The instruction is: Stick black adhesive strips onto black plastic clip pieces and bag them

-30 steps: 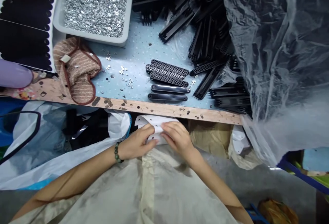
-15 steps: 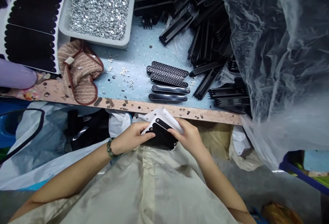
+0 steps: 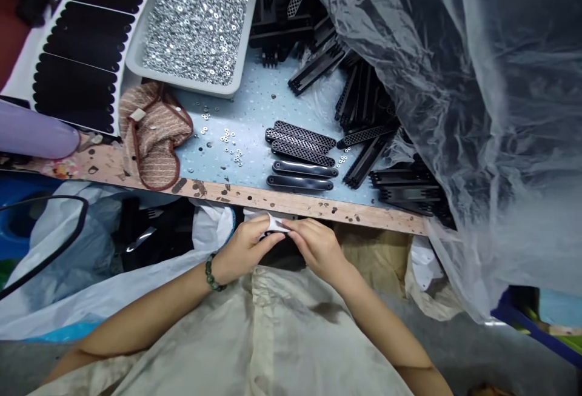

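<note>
My left hand (image 3: 245,249) grips a sheet of black adhesive strips on white backing paper (image 3: 274,224), thumb on top, just below the bench edge. Thumb and fingers of my right hand (image 3: 321,250) are pinched at the right side of the same sheet. The sheet is seen nearly edge-on, so most of its black face is hidden. Beyond the hands, on the bench, two smooth glossy black bars (image 3: 304,169) lie beside several black bars with a lattice pattern (image 3: 301,141).
A grey tray (image 3: 231,83) full of small metal nuts or washers stands at the back left. Black sticker sheets (image 3: 75,90) and a brown striped cloth (image 3: 159,162) lie left of it. Black plastic parts (image 3: 364,96) are heaped at right, beside hanging clear plastic film (image 3: 431,80).
The sheet has tilted from showing its black face to nearly edge-on. My right hand has moved in toward the left hand, its fingers now pinched at the edge. The view has shifted slightly.
</note>
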Demonstrator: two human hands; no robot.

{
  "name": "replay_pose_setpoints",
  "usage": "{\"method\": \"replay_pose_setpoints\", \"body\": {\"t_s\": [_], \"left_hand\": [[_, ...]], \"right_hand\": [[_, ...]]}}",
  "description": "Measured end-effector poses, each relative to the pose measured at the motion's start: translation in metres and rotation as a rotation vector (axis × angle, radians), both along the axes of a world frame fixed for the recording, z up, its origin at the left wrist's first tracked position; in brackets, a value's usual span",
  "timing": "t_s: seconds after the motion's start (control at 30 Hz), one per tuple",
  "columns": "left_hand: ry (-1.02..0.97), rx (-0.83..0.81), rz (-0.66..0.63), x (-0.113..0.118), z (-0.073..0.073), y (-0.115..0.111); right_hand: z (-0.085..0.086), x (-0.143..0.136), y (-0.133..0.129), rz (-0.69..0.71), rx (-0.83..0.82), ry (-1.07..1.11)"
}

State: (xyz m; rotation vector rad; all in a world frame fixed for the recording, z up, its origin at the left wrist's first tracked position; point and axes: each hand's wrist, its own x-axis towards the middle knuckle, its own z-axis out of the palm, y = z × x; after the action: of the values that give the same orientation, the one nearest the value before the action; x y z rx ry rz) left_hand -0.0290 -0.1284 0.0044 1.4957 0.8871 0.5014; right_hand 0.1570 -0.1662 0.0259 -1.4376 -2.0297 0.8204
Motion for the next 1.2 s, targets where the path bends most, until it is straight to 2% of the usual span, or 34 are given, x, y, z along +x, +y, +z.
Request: {"method": "replay_pose_setpoints", "body": {"t_s": [0.07, 0.13, 0.2, 0.23, 0.3, 0.37, 0.43, 0.5, 0.53, 0.6, 0.7, 0.77, 0.9, 1.07, 1.2], "left_hand": [[0.023, 0.021, -0.003, 0.001, -0.004, 0.000], [0.130, 0.036, 0.009, -0.001, -0.010, 0.000], [0.260, 0.036, -0.039, -0.007, -0.013, 0.001], [0.315, 0.033, -0.105, -0.011, -0.011, 0.002], [0.414, 0.031, -0.261, -0.022, -0.003, 0.011], [0.489, 0.048, -0.305, -0.033, 0.013, 0.027], [0.482, 0.093, -0.170, -0.038, 0.026, 0.051], [0.389, 0.121, 0.040, -0.035, 0.031, 0.076], [0.324, 0.110, 0.128, -0.030, 0.029, 0.088], [0.178, 0.028, 0.217, -0.017, 0.017, 0.109], [0.005, -0.153, 0.233, 0.002, -0.005, 0.128], [-0.037, -0.248, 0.239, 0.011, -0.013, 0.132], [-0.104, -0.321, 0.259, 0.018, -0.016, 0.135], [-0.201, -0.331, 0.275, 0.020, -0.018, 0.137], [-0.202, -0.336, 0.285, 0.019, -0.019, 0.138]], "right_hand": [[-0.004, 0.005, 0.001, -0.166, -0.108, 0.170], [-0.005, 0.016, 0.006, -0.393, -0.186, 0.333], [0.000, 0.030, 0.018, -0.545, -0.167, 0.416], [0.005, 0.037, 0.026, -0.563, -0.124, 0.406], [0.015, 0.047, 0.046, -0.491, -0.032, 0.297], [0.023, 0.050, 0.069, -0.360, 0.037, 0.150], [0.024, 0.045, 0.092, -0.256, 0.094, 0.035], [0.019, 0.037, 0.111, -0.195, 0.145, -0.051], [0.016, 0.033, 0.118, -0.169, 0.163, -0.081], [0.009, 0.026, 0.128, -0.120, 0.191, -0.124], [0.000, 0.020, 0.134, -0.076, 0.207, -0.168], [-0.003, 0.019, 0.136, -0.073, 0.203, -0.191], [-0.007, 0.020, 0.137, -0.074, 0.185, -0.209], [-0.006, 0.020, 0.136, -0.099, 0.144, -0.154], [-0.004, 0.019, 0.136, -0.120, 0.127, -0.119]]}}
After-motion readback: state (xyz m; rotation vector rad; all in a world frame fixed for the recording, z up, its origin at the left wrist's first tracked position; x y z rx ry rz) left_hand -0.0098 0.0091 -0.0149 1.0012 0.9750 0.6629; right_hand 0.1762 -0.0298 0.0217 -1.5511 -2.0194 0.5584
